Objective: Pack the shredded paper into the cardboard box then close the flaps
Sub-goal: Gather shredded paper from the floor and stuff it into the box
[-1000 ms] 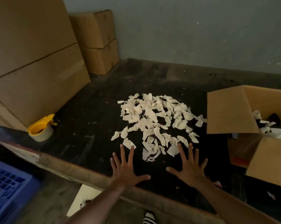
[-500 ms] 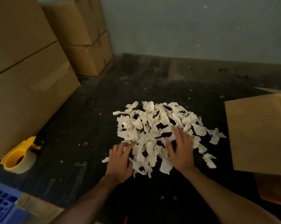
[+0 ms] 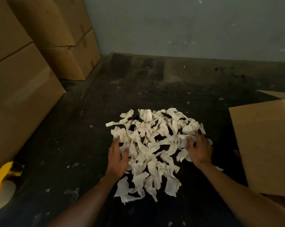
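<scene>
Dark tabletop (image 3: 154,89): shredded paper (image 3: 151,145) between hands.

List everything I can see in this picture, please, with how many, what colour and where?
shredded paper: one loose pile of many strips, off-white, middle of the table.
table: one, black and scuffed, runs to the back wall.
open cardboard box: one, brown, right edge, a flap turned toward the pile; its inside is hidden.
closed cardboard boxes: several stacked, brown, left side and back left corner.
tape dispenser: one, yellow with a pale roll, bottom left corner.
wall: one, grey-blue, behind the table.
left hand: one, straight fingers against the pile's left edge.
right hand: one, fingers bent on the pile's right side; grip unclear.
</scene>
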Tool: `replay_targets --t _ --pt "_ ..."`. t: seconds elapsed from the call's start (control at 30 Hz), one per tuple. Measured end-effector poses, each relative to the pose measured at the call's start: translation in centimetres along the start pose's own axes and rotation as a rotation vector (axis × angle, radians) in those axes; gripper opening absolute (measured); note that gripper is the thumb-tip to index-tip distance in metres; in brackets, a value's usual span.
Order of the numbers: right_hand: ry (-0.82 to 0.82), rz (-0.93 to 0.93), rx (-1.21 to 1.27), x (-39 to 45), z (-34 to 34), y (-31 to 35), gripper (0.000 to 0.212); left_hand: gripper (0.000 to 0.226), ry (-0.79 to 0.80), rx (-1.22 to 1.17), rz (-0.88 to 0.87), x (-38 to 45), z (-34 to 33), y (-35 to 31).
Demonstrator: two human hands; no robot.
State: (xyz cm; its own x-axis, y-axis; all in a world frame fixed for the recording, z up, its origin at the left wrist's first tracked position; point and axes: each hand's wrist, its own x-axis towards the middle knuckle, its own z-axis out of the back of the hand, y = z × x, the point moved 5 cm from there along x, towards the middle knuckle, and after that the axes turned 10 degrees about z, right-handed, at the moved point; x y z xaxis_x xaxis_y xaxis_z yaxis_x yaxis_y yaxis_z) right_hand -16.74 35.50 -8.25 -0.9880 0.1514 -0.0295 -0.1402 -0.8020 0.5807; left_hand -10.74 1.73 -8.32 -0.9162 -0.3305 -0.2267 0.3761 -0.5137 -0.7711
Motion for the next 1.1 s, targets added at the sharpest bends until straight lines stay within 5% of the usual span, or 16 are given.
replay_targets --t 0.13,0.23,0.4,0.5,0.6,0.77,0.9,1.0,1.1 --pt "-0.005 0.183 0.332 -3.4 -0.6 4.7 0.068 0.071 -0.045 0.108 -0.147 -0.2 0.5 -2.8" --pt "-0.058 0.259 0.202 0.4 1.5 6.0 0.073 0.097 -0.094 0.255 -0.278 1.9 2.5 -4.2" --pt "0.453 0.370 -0.102 9.1 -0.2 9.5 0.100 0.144 0.357 0.692 -0.433 4.3 0.7 -5.9" --pt "0.743 0.555 -0.264 9.0 -3.6 12.5 0.115 0.154 0.449 0.841 -0.497 5.8 -0.9 -5.7" --pt "0.864 0.643 -0.376 6.7 -6.4 12.9 0.125 0.157 0.453 0.924 -0.479 7.6 -1.7 -4.4" --pt "0.728 0.792 -0.624 3.1 -7.1 10.6 0.121 0.144 0.365 0.933 -0.495 7.5 -1.1 -2.8" --pt "0.478 0.884 -0.633 -0.5 -6.8 9.6 0.087 0.106 0.243 0.835 -0.543 5.8 -0.6 -2.6" --pt "0.310 0.863 -0.595 -2.8 -6.6 9.7 0.084 0.061 0.145 0.758 -0.665 4.4 -1.0 -2.1" --pt "0.264 0.862 -0.569 -3.5 -6.6 9.5 0.089 0.054 0.086 0.811 -0.739 3.6 -1.7 -1.7"
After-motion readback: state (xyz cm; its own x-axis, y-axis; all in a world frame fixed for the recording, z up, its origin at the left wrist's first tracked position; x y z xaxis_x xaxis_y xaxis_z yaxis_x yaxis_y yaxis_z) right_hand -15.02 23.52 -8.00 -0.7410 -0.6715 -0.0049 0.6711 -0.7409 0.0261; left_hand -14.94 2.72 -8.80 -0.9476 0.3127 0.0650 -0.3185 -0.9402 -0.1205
